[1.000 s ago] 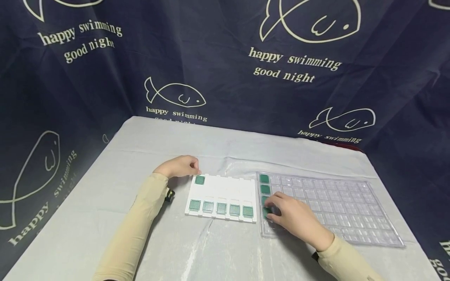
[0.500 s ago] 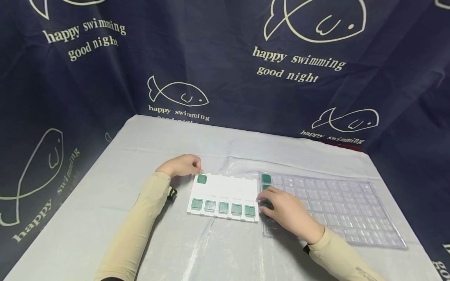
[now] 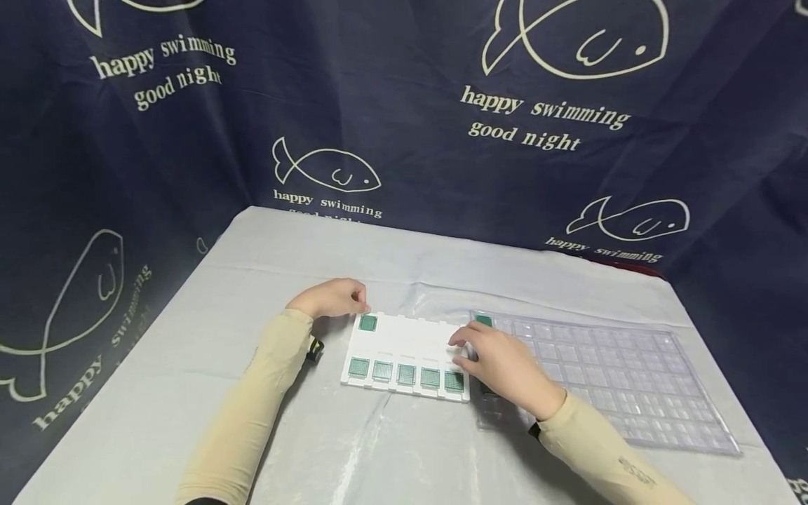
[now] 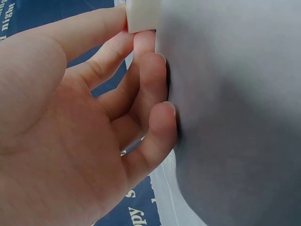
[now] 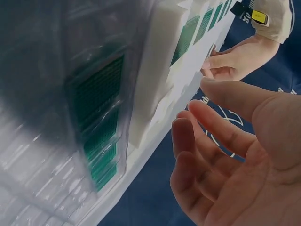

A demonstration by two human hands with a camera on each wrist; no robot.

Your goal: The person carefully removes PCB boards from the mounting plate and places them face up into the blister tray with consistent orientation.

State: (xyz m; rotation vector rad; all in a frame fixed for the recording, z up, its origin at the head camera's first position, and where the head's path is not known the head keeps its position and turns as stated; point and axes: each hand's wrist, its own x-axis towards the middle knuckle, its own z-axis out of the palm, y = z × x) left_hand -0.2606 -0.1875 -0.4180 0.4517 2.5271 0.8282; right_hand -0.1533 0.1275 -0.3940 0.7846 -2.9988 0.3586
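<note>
The right hand [image 3: 508,368] hangs over the right end of a white board [image 3: 404,340], its thumb and fingers curved and standing apart, with a gap between their tips. The rightmost green square [image 3: 454,381] of the row of five along the board's near edge lies just to the near side of that thumb; the other four run off to the left. At the far left corner of the board, the left hand [image 3: 334,297] grips the edge between thumb and forefinger, its other fingers curled in; a single green square [image 3: 368,322] sits just beside those tips, to the near right. A clear tray [image 3: 606,393] of small cells lies right of the board, partly under the right hand and forearm. More green squares fill cells in its left column, seen best from the right wrist, where that hand's fingers are well apart from them. Board and tray both lie on a pale cloth [image 3: 303,435], and a dark blue curtain [image 3: 429,175] printed with fish hangs beyond.
</note>
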